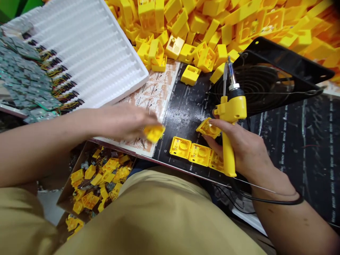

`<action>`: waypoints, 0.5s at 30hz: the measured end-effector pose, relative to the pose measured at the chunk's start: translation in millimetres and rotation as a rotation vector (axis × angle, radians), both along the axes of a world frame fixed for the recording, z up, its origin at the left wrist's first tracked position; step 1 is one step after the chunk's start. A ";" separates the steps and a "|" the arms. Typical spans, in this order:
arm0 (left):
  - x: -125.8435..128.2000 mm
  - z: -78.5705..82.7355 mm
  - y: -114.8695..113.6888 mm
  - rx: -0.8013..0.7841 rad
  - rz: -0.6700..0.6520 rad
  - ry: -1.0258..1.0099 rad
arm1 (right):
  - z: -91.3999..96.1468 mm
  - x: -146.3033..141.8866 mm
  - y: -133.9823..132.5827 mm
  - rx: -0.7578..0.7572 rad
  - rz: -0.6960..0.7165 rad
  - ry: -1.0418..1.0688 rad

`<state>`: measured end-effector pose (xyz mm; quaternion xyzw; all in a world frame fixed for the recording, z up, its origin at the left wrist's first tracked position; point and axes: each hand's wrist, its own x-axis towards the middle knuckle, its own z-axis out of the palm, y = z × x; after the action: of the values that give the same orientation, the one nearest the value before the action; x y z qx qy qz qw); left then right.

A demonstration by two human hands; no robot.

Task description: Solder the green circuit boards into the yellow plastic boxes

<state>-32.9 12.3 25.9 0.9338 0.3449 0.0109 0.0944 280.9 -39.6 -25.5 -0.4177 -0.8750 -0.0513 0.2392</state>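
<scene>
Two-handed work at a black desk (176,122), observed from the person's side of the room. The left hand (126,120), blurred, has its grip closed on a yellow plastic casing (154,134) near the desk's front edge; the exact placing of its fingers cannot be told. The right hand (245,147) carries a yellow soldering gun (235,108), tip directed away from the person, while thumb and fingers pinch a tilted open casing (209,129) just above the desk. Below this second casing, three more form a row (200,155) along the front edge, open sides up, the rightmost partly hidden by the gun's handle. Far side: a heap of yellow housings (204,24); to its right, a black fan (292,58) with a wire guard. Left: a white ribbed foam tray (106,46) bearing circuit boards (23,71) with coloured leads (66,95). Beneath, near the person's lap: a cardboard box (71,177) of yellow parts (108,170).
</scene>
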 end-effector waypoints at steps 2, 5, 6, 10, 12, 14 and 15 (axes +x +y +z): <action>7.7 -7.8 7.4 0.002 -0.005 -0.007 | -0.5 -0.6 0.3 0.012 0.000 -0.003; 18.3 -20.5 18.3 0.001 -0.020 0.003 | -1.5 -0.6 -0.6 0.027 -0.007 -0.011; 18.9 -22.0 17.0 -0.003 -0.031 0.021 | -1.7 -0.4 -1.1 0.027 -0.010 -0.013; 4.7 -2.4 -16.8 -0.127 -0.183 0.125 | -2.8 1.0 -1.8 0.022 -0.012 -0.008; -4.8 15.1 -33.4 -0.319 -0.339 0.155 | -4.5 1.2 -1.3 0.029 -0.010 0.003; -9.7 24.3 -34.9 -0.453 -0.376 0.105 | -6.5 1.0 -0.8 0.042 -0.012 0.012; -9.8 23.4 -29.4 -0.433 -0.308 0.058 | -7.3 0.7 -0.6 0.049 -0.013 0.014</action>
<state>-42.7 -17.1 49.3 0.9333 0.1956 -0.1045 0.2824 281.6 -40.2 -32.8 -0.4179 -0.8690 -0.0713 0.2552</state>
